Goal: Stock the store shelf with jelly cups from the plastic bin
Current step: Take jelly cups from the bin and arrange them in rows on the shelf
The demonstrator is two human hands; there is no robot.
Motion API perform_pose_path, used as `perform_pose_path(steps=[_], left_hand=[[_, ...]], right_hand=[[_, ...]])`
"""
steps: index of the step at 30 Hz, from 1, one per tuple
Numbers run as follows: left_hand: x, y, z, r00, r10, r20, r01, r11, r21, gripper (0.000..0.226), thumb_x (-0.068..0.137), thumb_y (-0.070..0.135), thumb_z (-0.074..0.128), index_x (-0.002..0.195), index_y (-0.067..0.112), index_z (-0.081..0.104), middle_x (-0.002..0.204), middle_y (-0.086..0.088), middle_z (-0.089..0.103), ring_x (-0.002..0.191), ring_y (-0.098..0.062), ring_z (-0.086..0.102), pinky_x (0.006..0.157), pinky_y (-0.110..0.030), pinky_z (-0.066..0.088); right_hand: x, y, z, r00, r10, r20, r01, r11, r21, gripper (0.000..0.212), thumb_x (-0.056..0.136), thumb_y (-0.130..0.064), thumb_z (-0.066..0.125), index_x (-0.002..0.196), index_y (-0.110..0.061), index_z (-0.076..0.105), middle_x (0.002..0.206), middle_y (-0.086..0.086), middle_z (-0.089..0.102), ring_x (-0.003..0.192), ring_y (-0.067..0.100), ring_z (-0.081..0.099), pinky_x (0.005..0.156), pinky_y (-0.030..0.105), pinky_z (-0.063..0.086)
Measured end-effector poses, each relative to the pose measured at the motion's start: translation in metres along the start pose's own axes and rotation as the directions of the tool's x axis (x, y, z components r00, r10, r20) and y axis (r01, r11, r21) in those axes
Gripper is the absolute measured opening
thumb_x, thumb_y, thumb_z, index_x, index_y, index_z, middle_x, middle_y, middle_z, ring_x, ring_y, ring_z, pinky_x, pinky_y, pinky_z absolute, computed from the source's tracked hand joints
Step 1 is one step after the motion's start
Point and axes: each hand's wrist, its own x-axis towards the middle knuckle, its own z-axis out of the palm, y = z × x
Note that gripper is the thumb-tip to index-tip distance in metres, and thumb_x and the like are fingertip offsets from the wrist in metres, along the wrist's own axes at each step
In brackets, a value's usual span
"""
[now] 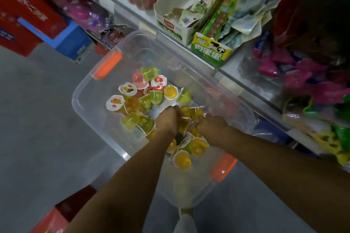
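Observation:
A clear plastic bin with orange latches stands on the grey floor below the shelf. Several jelly cups in yellow, green, orange and pink lie loose in it. Both my hands reach down into the bin's middle. My left hand has its fingers curled round yellow jelly cups. My right hand is curled beside it and grips cups from the same cluster. The fingertips of both hands are hidden among the cups.
The white store shelf runs diagonally above the bin, packed with snack boxes, green packets and pink bags. Red and blue cartons sit on the floor at left. Another red box lies near my left elbow.

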Motion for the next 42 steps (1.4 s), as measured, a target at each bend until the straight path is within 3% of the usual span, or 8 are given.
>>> perform_pose_path(steps=[5,10,15,25,28,31,38,42], left_hand=[[0.004,-0.001,-0.004,0.992,0.124,0.015,-0.125,0.985,0.115,0.007,0.092,0.016,0.061,0.098,0.017,0.063,0.11,-0.008,0.059,0.1,-0.027,0.06,0.079,-0.036,0.047],[-0.007,-0.004,-0.013,0.995,0.095,-0.024,-0.097,0.989,-0.109,0.007,0.091,0.01,0.063,0.097,0.009,0.058,0.119,-0.012,0.052,0.103,-0.027,0.056,0.088,-0.029,0.04],[-0.046,0.009,-0.037,0.985,-0.17,-0.009,0.133,0.801,-0.584,0.011,0.096,0.01,0.056,0.094,0.014,0.046,0.108,-0.008,0.057,0.103,-0.023,0.056,0.088,-0.033,0.048],[-0.196,0.075,-0.091,0.98,-0.2,-0.002,0.093,0.464,-0.881,0.021,0.088,0.019,0.071,0.091,0.006,0.056,0.087,-0.013,0.064,0.075,-0.025,0.062,0.071,-0.036,0.06],[-0.254,0.114,-0.095,0.984,-0.177,0.019,0.091,0.411,-0.907,0.017,0.088,0.019,0.071,0.098,0.01,0.061,0.086,-0.011,0.066,0.07,-0.03,0.065,0.078,-0.046,0.057],[-0.311,0.16,-0.09,0.998,-0.052,0.042,0.057,0.338,-0.939,0.007,0.093,0.015,0.063,0.092,0.01,0.067,0.071,0.0,0.062,0.06,-0.019,0.063,0.074,-0.035,0.052],[-0.43,0.278,-0.069,0.985,0.15,0.081,0.04,0.258,-0.965,0.042,0.086,0.029,0.07,0.119,0.004,0.062,0.101,-0.015,0.073,0.086,-0.023,0.071,0.078,-0.032,0.059],[-0.498,0.347,-0.064,0.958,0.288,-0.001,-0.082,0.268,-0.96,0.061,0.072,0.034,0.076,0.121,0.003,0.058,0.091,-0.007,0.076,0.088,-0.023,0.073,0.088,-0.037,0.058]], right_hand=[[0.001,-0.002,-0.004,0.999,0.012,0.053,-0.011,1.0,-0.016,0.039,0.1,-0.019,0.045,0.139,-0.011,0.044,0.146,0.013,0.039,0.138,0.033,0.032,0.109,0.042,0.033],[-0.01,0.002,-0.012,0.998,0.062,-0.013,-0.057,0.972,0.229,0.046,0.087,-0.03,0.062,0.129,-0.015,0.05,0.139,0.011,0.041,0.132,0.032,0.036,0.1,0.038,0.043],[-0.028,0.011,-0.027,0.974,0.185,-0.134,-0.07,0.8,0.596,0.036,0.067,-0.061,0.058,0.066,-0.028,0.044,0.081,0.001,0.055,0.089,0.027,0.06,0.071,0.032,0.049],[-0.182,0.013,-0.051,0.883,0.34,-0.325,0.105,0.532,0.84,0.045,0.081,-0.036,0.066,0.119,-0.021,0.049,0.107,-0.003,0.058,0.1,0.018,0.057,0.086,0.033,0.048],[-0.248,0.02,-0.043,0.82,0.419,-0.39,0.173,0.468,0.867,0.042,0.078,-0.031,0.07,0.112,-0.023,0.049,0.107,-0.003,0.06,0.095,0.016,0.059,0.083,0.035,0.05],[-0.323,0.028,-0.036,0.75,0.488,-0.447,0.27,0.391,0.88,0.035,0.08,-0.021,0.07,0.113,-0.019,0.058,0.103,-0.004,0.062,0.088,0.015,0.061,0.077,0.028,0.05],[-0.511,0.064,0.004,0.575,0.6,-0.556,0.42,0.367,0.83,0.026,0.088,-0.02,0.066,0.113,-0.024,0.069,0.103,-0.013,0.066,0.09,-0.002,0.06,0.079,0.016,0.049],[-0.61,0.08,0.031,0.474,0.637,-0.608,0.439,0.428,0.79,0.02,0.087,-0.02,0.069,0.107,-0.019,0.071,0.096,-0.01,0.068,0.085,0.0,0.061,0.071,0.005,0.045]])
